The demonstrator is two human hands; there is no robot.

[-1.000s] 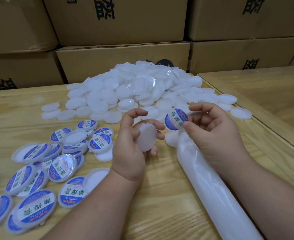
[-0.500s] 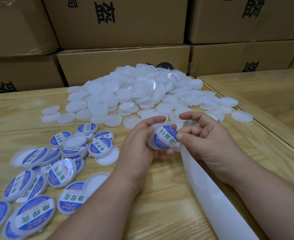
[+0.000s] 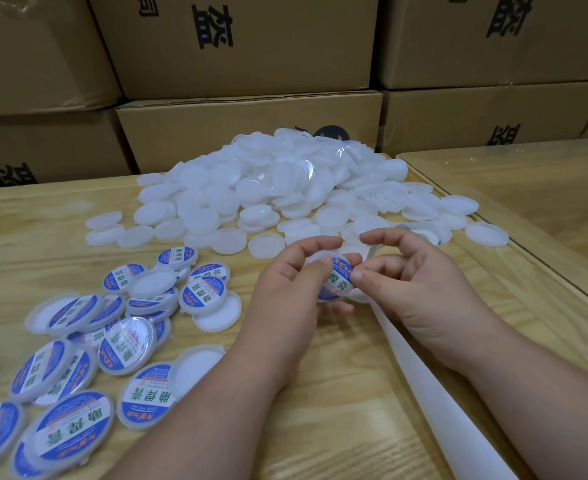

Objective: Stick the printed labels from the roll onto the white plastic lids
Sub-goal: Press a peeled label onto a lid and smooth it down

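We've got one white lid (image 3: 351, 292) up off the worktop (image 3: 337, 393), held between both hands approx mid-frame, w/ a blue-and-white label (image 3: 337, 280) on its face. Left hand (image 3: 285, 299) cups the lid from the left, fingers curled round the rim, thumb over the label's left edge; we reckon that's to brace the lid so it can't flex or spin. Right hand (image 3: 414, 292) has thumb pressed on the label's right edge, index arched above, other fingers curled behind the lid. Looks like the rub-down step: label placed, edges being smoothed.

Holding it in the air rather than flat prob. lets us back the lid w/ fingers while thumbs press from the front.

The white backing strip (image 3: 434, 393) from the roll runs from under the right hand toward us, bottom right; kept under that hand so the next label is close, we'd guess. The roll itself isn't visible.

Blank lids sit in a heap (image 3: 268, 188) just beyond the hands, easy reach. Labelled lids (image 3: 78, 358) lie scattered to the left, apart from the blanks, so done and not-done don't mix. Cardboard boxes (image 3: 251, 46) stacked behind.

Plenty of blanks left, so early-to-mid job.
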